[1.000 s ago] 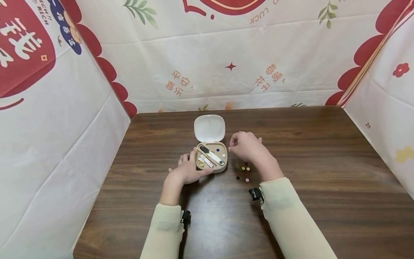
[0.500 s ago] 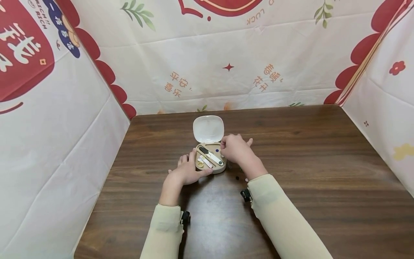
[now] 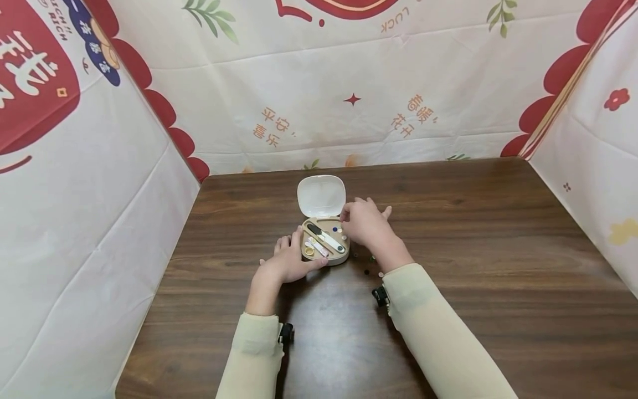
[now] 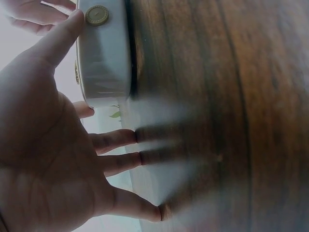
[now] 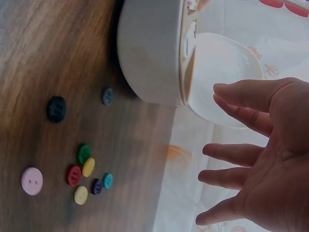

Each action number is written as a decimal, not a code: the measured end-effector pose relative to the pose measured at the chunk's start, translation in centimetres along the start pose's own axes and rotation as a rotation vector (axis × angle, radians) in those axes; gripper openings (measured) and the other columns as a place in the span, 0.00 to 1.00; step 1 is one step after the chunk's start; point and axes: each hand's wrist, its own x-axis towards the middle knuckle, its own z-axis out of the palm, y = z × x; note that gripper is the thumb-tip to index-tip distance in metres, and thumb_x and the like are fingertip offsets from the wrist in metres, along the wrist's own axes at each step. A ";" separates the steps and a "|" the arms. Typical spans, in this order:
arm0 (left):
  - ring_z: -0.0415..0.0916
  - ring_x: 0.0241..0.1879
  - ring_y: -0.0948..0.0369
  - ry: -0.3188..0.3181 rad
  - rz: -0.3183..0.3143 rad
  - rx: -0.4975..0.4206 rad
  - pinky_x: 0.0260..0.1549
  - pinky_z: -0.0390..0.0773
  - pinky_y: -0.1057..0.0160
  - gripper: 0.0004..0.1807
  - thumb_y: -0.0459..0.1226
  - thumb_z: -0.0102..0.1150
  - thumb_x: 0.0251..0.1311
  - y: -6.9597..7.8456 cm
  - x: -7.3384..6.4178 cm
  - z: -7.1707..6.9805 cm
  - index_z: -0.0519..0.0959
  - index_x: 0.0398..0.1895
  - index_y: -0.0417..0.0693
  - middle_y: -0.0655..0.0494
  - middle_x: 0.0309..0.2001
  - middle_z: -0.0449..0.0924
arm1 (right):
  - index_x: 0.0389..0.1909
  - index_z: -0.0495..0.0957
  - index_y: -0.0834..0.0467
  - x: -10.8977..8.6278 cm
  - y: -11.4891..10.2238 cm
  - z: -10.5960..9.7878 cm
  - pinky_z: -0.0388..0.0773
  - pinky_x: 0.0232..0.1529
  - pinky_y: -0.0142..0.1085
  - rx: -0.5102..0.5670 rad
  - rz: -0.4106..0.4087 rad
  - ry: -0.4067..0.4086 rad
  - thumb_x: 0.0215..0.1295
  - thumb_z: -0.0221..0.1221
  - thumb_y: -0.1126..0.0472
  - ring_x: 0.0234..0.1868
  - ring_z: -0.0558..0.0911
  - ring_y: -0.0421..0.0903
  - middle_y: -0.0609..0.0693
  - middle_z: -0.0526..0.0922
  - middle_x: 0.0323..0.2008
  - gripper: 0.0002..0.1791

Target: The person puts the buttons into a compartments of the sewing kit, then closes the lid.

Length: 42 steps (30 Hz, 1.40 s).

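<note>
My left hand (image 3: 285,265) lies along the left side of a small sewing box (image 3: 340,260), fingers spread and straight. Its thumb touches the front rim beside a round clasp (image 4: 96,15). My right hand (image 3: 366,224) hovers at the box's right edge. Thumb and index finger sit near each other with nothing visible between them, and the other fingers extend. Inside the box lie a long black-and-white tool (image 3: 326,238), a gold ring (image 3: 309,251), a dark blue button (image 3: 335,229) and pale buttons (image 3: 344,237). The white lid (image 3: 321,197) stands raised behind.
Right of the box, several loose buttons lie on the wooden table (image 3: 473,249): a pink button (image 5: 32,181), a black button (image 5: 56,109), a green button (image 5: 83,153), a red button (image 5: 73,175) and others. Printed cloth (image 3: 319,122) hangs behind the table.
My right hand has moved left to the box, then lifted slightly, its fingers loosening. One more pale button shows inside, near the blue one. My left hand has stayed in place.
</note>
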 end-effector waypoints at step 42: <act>0.45 0.77 0.47 0.010 0.002 -0.022 0.58 0.48 0.19 0.62 0.76 0.55 0.45 0.1 -0.2 0.1 0.39 0.79 0.67 0.43 0.75 0.51 | 0.28 0.78 0.49 -8.5 7.8 -0.2 0.34 0.57 0.82 0.005 0.057 -0.144 0.59 0.65 0.55 0.74 0.52 0.71 0.66 0.58 0.73 0.06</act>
